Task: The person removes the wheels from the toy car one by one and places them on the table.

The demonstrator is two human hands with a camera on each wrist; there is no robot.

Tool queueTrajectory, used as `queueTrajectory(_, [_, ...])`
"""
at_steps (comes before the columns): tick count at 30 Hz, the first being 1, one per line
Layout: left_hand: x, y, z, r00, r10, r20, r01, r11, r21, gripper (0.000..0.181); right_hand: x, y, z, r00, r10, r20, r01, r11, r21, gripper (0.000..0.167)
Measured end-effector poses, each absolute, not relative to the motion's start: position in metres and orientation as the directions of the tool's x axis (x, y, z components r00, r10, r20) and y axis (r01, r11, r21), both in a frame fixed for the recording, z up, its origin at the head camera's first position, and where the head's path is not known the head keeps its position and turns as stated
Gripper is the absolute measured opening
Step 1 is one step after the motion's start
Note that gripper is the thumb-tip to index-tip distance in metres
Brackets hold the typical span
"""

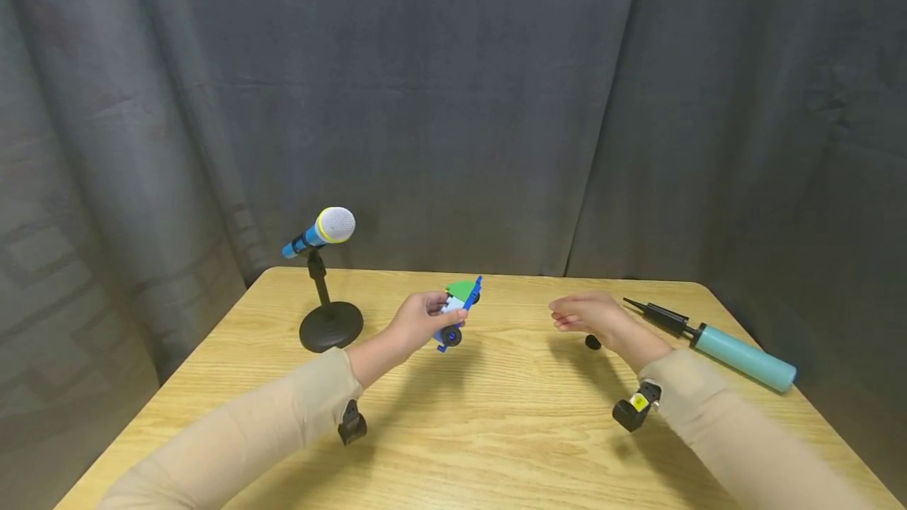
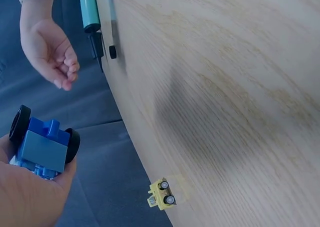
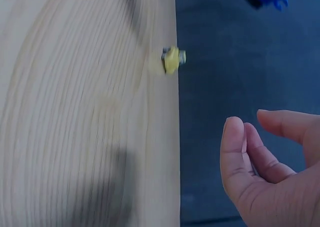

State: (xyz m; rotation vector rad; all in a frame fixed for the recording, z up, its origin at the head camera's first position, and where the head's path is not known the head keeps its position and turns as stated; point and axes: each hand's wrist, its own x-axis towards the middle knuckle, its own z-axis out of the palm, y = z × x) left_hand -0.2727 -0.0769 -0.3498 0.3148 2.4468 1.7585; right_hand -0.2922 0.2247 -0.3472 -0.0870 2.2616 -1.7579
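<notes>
My left hand [image 1: 414, 323] grips a toy car [image 1: 454, 304] with blue, white and green parts and black wheels, held above the wooden table. In the left wrist view, the blue underside of this car and two of its wheels face the camera. To the right, my right hand [image 1: 591, 315] hovers over the table with fingers loosely bent and nothing in them. A small black round piece [image 1: 592, 342] lies on the table just below that hand. A small yellow toy vehicle [image 2: 162, 193] stands near the table edge in both wrist views; in the head view it cannot be seen.
At the back left a blue toy microphone [image 1: 312, 238] with a white head sits on a black stand [image 1: 331, 327]. A teal and black hand pump [image 1: 744, 356] lies along the right side of the table [image 1: 496, 431]. Grey curtains [image 1: 439, 116] hang behind.
</notes>
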Motion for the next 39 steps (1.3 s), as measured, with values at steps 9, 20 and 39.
queueTrajectory(9, [-0.276,-0.076,-0.351,-0.953,0.292,0.075,0.167,0.304,0.938,0.042,-0.284,0.184,-0.340,-0.941,-0.305,-0.148,0.070,0.250,-0.966,0.039])
queueTrajectory(20, [-0.283,-0.075,-0.352,-0.959,0.282,0.041,0.122,0.275,0.954,0.035,-0.269,0.141,-0.338,-0.909,-0.384,-0.160,0.050,0.281,-0.958,0.031])
queueTrajectory(39, [-0.288,-0.071,-0.353,-0.956,0.288,0.058,0.150,0.310,0.939,0.028,-0.263,0.103,-0.351,-0.823,-0.556,-0.120,-0.042,0.270,-0.962,0.032])
